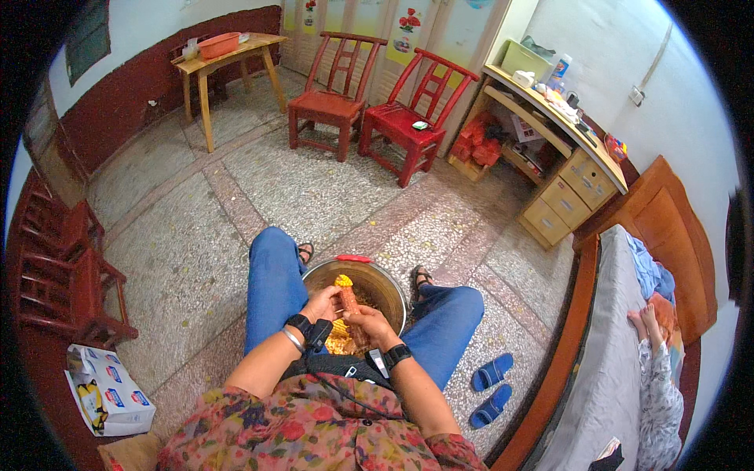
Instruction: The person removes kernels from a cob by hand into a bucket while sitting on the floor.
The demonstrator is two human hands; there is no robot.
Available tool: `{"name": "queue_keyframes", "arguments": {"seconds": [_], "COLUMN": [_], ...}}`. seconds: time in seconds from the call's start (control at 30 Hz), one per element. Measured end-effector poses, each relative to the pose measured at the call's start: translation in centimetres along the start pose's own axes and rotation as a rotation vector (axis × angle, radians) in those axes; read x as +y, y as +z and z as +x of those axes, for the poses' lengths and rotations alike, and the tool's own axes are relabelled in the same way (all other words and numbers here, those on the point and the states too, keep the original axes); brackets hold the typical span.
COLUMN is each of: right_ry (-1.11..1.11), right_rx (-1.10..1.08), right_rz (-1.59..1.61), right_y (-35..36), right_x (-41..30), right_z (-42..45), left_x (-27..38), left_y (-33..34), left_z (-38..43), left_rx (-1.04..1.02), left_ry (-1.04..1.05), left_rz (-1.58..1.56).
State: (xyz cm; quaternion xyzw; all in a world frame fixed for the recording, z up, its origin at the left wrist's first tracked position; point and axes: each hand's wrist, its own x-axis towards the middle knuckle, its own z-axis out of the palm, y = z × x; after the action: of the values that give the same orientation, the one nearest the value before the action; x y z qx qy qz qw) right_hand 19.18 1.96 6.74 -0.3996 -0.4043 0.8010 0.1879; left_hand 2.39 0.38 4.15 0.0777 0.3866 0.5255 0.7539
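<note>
A corn cob (349,299) is held upright over a metal pot between my knees. Yellow kernels (343,281) cover its far tip; below them it is stripped to reddish core. My left hand (321,306) grips it from the left. From the right, my right hand (373,325) closes on it, thumb across the front. Bare reddish-brown cob (359,338) also shows under that hand; I cannot tell whether it is the same cob. Inside the pot (318,275), which has a red handle (353,258), lie loose kernels (339,344) and yellow corn, partly hidden by my hands.
Blue slippers (492,372) lie right of my leg, by a bed (595,353) where a person's legs (651,329) rest. Red chairs (406,126), a wooden table (259,41) and a desk (565,194) stand ahead. At left are dark red chairs (76,282) and a white bag (112,391).
</note>
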Motion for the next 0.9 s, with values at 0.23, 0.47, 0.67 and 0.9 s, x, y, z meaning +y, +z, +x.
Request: {"name": "queue_keyframes", "arguments": {"seconds": [0.23, 0.47, 0.67, 0.9], "right_ry": [0.005, 0.022, 0.037, 0.055], "right_rx": [0.05, 0.039, 0.053, 0.054], "right_rz": [-0.03, 0.013, 0.058, 0.073], "right_y": [0.3, -0.1, 0.5, 0.9], "right_x": [-0.1, -0.1, -0.6, -1.1], "right_z": [-0.4, 0.0, -0.6, -1.0], "left_x": [-0.3, 0.4, -0.5, 0.2], "left_y": [-1.6, 0.0, -1.8, -0.4], "left_z": [1.0, -0.8, 0.5, -0.7], "left_rx": [-0.046, -0.005, 0.101, 0.145], "left_ry": [-0.048, 0.009, 0.02, 0.031], "left_rz": [-0.048, -0.047, -0.007, 0.167]}}
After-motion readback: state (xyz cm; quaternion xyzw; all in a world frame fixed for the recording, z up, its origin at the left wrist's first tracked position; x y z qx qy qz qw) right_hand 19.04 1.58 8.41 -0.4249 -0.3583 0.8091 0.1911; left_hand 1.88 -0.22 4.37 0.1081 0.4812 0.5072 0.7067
